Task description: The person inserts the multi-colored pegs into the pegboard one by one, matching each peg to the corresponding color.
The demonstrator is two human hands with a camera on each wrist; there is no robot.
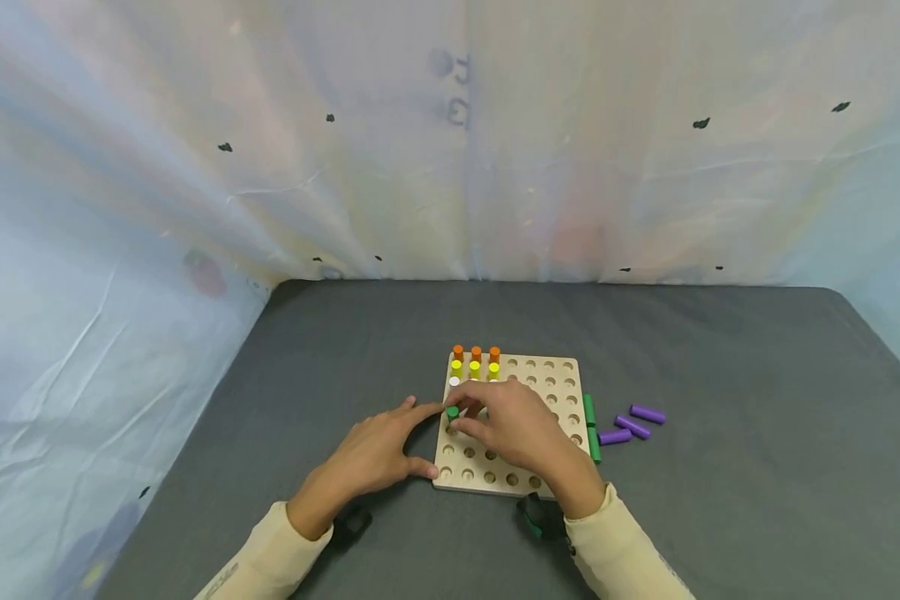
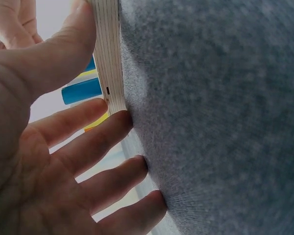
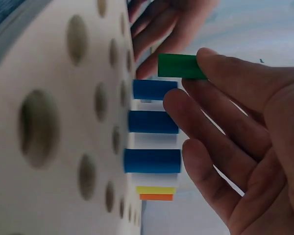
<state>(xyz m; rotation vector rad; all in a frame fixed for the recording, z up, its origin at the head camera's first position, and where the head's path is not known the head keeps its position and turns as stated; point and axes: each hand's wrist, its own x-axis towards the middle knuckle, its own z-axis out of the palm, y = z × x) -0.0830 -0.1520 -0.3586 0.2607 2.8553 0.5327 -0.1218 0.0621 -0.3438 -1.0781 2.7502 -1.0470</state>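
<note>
My right hand (image 1: pixel 517 421) pinches a green peg (image 3: pixel 179 66) between thumb and fingertips, above the left side of a wooden pegboard (image 1: pixel 559 373). In the right wrist view the peg is apart from the board's face, beside a row of blue pegs (image 3: pixel 152 161) standing in holes. Behind them rise white pegs (image 1: pixel 454 382), yellow pegs (image 1: pixel 475 367) and orange pegs (image 1: pixel 476 352). With fingers spread, my left hand (image 1: pixel 378 442) touches the board's left edge; its thumb lies by the near corner. Part of the board is hidden under my right hand.
Two green pegs (image 1: pixel 594 446) lie along the board's right edge. Three purple pegs (image 1: pixel 632 427) lie loose farther right. Grey cloth (image 1: pixel 720 500) covers the table, and a pale printed curtain (image 1: pixel 495 167) hangs behind and on the left.
</note>
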